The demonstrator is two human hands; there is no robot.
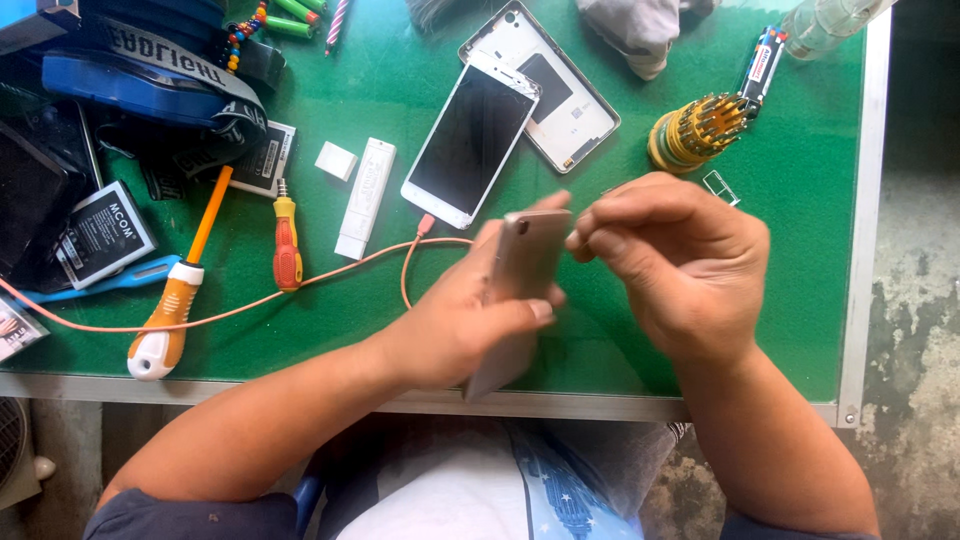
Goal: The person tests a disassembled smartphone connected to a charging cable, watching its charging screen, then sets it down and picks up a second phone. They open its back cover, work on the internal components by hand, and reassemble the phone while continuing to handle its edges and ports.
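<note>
A green-topped work table with a pale metal edge fills the view, set over a rough, stained concrete floor on the right. The person sits at its near edge.

The left hand is closed around a gold-brown phone, thumb across the near face and fingers behind it. The phone is held above the table's near edge, tilted, its long axis running from low near the person's lap up and away toward the table's middle; its top end, with a small round opening, points away. The right hand is just right of the phone's top end, fingers pinched together at that upper corner; whether they hold something small I cannot tell.

Beyond the hands lies a white smartphone with a dark screen, an orange cable plugged into its near end. Behind it lies a white back cover. To the left lie a white stick-shaped device, a red-and-yellow screwdriver and a larger orange-handled screwdriver. A yellow bit holder stands near the right hand.
</note>
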